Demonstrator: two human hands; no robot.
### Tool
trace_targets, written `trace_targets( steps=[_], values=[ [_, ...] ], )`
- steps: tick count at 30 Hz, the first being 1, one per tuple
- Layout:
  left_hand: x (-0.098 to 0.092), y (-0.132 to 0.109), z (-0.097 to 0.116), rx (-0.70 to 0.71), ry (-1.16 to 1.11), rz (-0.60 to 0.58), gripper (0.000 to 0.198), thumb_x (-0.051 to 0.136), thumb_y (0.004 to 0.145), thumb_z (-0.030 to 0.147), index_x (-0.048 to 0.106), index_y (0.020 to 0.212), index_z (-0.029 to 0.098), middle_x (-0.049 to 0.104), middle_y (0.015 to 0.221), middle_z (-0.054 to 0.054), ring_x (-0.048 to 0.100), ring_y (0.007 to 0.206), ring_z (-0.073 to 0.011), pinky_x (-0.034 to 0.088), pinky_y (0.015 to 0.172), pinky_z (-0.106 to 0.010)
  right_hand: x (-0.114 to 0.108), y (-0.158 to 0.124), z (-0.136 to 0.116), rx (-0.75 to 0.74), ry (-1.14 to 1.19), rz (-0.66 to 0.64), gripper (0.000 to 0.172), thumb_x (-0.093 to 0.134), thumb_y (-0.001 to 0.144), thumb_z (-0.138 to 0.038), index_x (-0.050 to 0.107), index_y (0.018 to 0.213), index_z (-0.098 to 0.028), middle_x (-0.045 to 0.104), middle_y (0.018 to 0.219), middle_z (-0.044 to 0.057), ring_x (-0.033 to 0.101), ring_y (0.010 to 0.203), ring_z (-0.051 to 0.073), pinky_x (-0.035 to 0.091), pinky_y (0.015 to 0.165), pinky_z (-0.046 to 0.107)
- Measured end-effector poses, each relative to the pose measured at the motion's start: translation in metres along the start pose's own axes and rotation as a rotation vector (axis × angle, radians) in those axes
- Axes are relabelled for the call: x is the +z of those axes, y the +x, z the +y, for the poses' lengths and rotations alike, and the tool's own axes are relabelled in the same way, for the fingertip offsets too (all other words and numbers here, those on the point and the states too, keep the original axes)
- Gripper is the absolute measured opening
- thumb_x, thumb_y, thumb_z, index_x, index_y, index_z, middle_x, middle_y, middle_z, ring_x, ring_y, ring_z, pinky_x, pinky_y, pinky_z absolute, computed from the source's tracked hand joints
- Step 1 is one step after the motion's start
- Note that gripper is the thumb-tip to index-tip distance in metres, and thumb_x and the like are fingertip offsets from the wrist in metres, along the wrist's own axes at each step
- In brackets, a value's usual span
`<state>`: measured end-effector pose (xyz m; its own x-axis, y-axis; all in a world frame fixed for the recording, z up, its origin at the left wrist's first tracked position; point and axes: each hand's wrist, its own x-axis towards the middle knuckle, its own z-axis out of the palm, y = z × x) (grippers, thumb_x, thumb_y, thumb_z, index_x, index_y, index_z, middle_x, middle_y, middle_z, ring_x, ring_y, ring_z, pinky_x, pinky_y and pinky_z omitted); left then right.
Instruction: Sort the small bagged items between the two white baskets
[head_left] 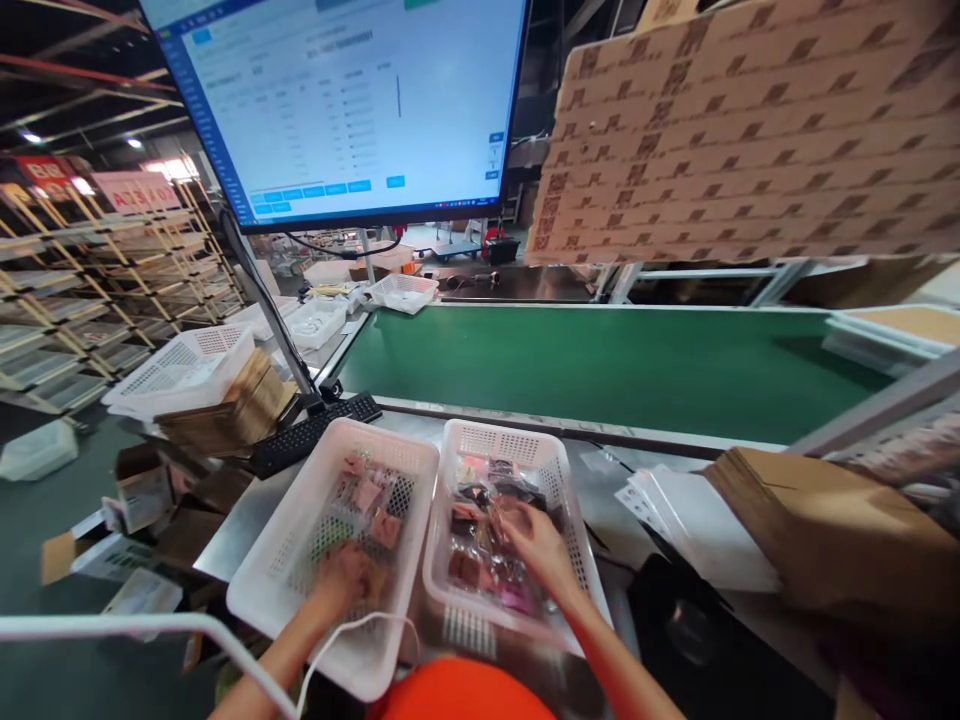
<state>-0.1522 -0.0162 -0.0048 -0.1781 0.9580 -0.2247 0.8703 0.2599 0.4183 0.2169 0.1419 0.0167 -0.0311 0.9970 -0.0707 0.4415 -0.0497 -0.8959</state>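
Observation:
Two white perforated plastic baskets stand side by side in front of me. In the left basket (262,560) lie several small clear packets with pinkish cards (385,527), and a green one. My left hand (346,572) is down in that basket, at its near end, smeared by motion; a brownish item beside its fingers is too blurred to name. The right basket (566,490) holds a denser pile of small plastic packets, dark, brown and purple (516,597). My right hand (531,540) reaches into it from the right, fingers pinched on a small clear plastic packet (495,522).
Behind the baskets runs a green conveyor belt (600,365). A monitor (337,110) hangs above a black keyboard (315,435). Flattened cardboard (832,520) and white plastic bags (697,520) lie to the right. A white cable (352,625) crosses the left basket's near end.

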Motion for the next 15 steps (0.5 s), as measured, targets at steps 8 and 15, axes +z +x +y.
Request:
trace_targets(
  steps=[8,15],
  values=[
    [-0.042,0.019,0.0,0.046,-0.25,0.085,0.046,0.062,0.098,0.046,0.074,0.133,0.018,0.079,0.095,-0.006,0.077,0.089,-0.0302,0.057,0.085,-0.041,0.081,-0.048,-0.034,-0.165,0.115,-0.376,0.06,0.077,0.081,-0.055,0.085,0.127,-0.017,0.083,0.136,0.018,0.075,0.134,0.042,0.056,0.123,0.06],
    [-0.023,0.022,0.086,0.157,-0.723,0.285,0.059,0.059,0.1,0.077,0.074,0.104,0.02,0.078,0.095,-0.01,0.072,0.084,-0.0276,0.057,0.082,-0.04,0.119,-0.056,-0.059,-0.185,0.38,-0.392,0.071,0.095,0.068,-0.054,0.081,0.126,-0.016,0.081,0.119,0.013,0.074,0.104,0.033,0.06,0.094,0.044]
  ],
)
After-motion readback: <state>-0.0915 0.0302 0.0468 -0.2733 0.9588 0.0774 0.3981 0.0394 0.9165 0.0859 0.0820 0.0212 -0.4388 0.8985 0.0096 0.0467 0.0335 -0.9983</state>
